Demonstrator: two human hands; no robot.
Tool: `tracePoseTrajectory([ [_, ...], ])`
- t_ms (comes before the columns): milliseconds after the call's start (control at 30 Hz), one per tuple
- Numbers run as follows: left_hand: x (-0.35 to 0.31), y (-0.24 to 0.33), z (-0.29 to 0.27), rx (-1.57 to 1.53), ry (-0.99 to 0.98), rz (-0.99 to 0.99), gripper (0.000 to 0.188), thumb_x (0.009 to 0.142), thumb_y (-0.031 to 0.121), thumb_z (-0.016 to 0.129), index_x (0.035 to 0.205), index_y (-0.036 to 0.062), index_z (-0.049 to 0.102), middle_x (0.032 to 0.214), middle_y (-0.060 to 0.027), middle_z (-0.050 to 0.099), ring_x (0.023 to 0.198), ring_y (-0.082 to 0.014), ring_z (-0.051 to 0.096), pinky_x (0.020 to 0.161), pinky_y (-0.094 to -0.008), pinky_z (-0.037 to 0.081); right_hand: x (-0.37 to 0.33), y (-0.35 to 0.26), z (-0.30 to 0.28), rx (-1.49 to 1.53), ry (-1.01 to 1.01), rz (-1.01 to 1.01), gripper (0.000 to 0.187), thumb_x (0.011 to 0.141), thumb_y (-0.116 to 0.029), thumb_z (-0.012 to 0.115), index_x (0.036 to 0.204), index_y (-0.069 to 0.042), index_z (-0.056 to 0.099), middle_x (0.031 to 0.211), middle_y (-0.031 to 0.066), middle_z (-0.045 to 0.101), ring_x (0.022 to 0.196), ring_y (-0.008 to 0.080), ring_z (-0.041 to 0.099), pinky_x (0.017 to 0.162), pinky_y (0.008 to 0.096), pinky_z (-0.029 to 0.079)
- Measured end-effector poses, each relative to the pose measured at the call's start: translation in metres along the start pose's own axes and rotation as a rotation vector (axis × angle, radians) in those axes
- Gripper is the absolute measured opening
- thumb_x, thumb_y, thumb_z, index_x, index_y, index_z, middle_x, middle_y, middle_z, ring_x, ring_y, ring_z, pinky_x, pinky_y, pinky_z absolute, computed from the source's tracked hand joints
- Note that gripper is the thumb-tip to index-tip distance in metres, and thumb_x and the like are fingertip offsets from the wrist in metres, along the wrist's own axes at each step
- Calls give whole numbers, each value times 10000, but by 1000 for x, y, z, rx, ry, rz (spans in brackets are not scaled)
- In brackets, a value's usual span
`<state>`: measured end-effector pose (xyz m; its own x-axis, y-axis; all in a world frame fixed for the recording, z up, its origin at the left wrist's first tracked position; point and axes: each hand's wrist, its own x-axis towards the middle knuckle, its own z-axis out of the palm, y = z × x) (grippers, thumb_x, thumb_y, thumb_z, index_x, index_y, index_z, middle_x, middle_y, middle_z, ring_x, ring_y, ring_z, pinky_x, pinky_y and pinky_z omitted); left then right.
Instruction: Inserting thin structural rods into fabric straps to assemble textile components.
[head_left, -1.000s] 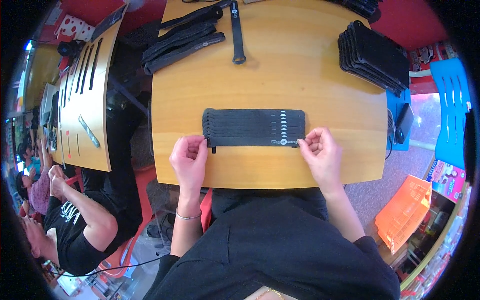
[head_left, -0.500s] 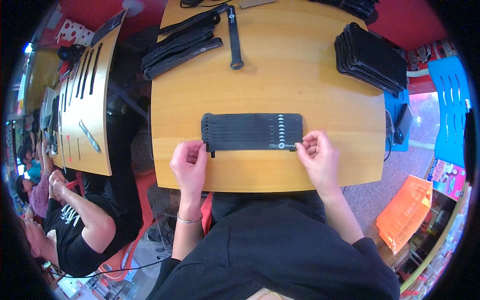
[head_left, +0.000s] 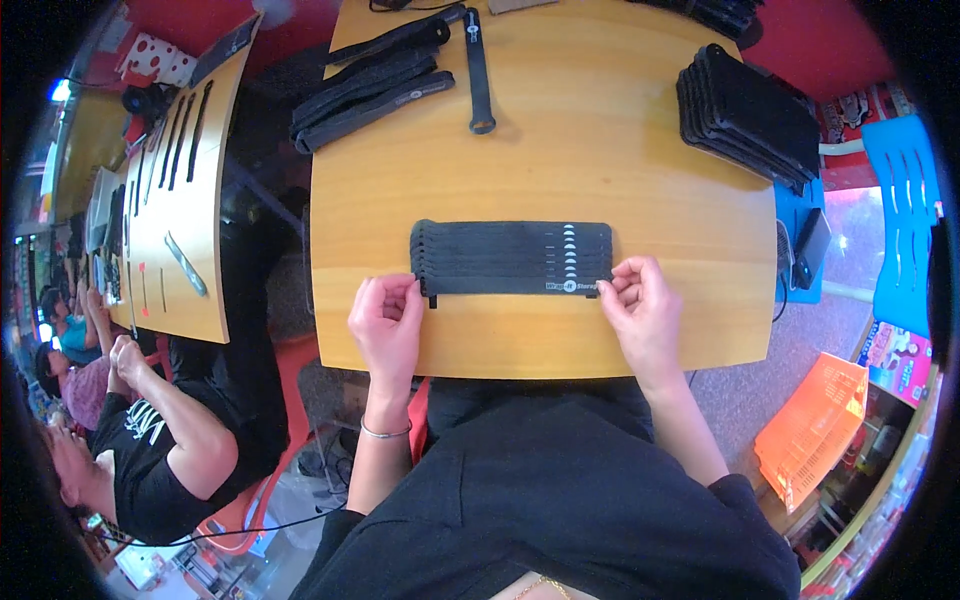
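A: What is changing?
B: Very little; the left hand [head_left: 385, 315] and right hand [head_left: 642, 305] are keeping their places, while the whole view, table [head_left: 540, 180] included, is shifting slightly

A: And the fingers?
B: Narrow on both sides, thumbs and fingertips pinching the lower corners of the row of black straps [head_left: 490, 258]

A: Where is that row lying?
B: Around mid-frame, its straps overlapping; one loose strap [head_left: 480, 90] is lying well apart, near the top of the frame

A: Meaning?
B: Judging from this, the hands are steadying the row, not carrying it
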<state>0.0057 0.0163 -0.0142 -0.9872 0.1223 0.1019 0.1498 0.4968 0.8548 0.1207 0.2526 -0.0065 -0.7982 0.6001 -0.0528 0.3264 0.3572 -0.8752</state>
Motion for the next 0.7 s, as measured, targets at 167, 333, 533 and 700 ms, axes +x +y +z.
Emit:
tracePoseTrajectory([
  [167, -1, -2, -1, -14, 8, -4, 74, 757, -37, 647, 812, 0, 616, 722, -42, 555, 596, -83, 548, 525, -201, 449, 0, -5, -2, -29, 7, -30, 224, 728, 11, 682, 875, -18, 515, 805, 86, 531, 524, 131, 533, 504, 260, 452],
  [333, -1, 6, -6, 71, -17, -1, 110, 752, -46, 639, 847, 5, 615, 841, -76, 556, 646, -129, 564, 536, -232, 470, 1, 3, -4, 81, -34, -26, 163, 748, 36, 641, 848, -9, 521, 816, 78, 522, 551, 131, 547, 522, 245, 462],
  [533, -17, 41, -4, 405, -184, 543, 351, 783, 62, 620, 1129, 7, 586, 1245, -176, 510, 1200, -330, 449, 967, -413, 400, -10, -8, -16, -52, 9, -303, 138, 749, 49, 615, 864, -27, 612, 877, 83, 587, 729, 180, 600, 608, 264, 495],
  [700, -35, 53, 28, 466, -604, 662, 683, 723, 326, 675, 1292, 21, 453, 1419, -150, 347, 1333, -302, 299, 1096, -482, 181, -16, -13, -16, -364, -59, -602, 245, 706, -33, 676, 949, -57, 661, 1005, 41, 630, 910, 207, 580, 774, 325, 480],
])
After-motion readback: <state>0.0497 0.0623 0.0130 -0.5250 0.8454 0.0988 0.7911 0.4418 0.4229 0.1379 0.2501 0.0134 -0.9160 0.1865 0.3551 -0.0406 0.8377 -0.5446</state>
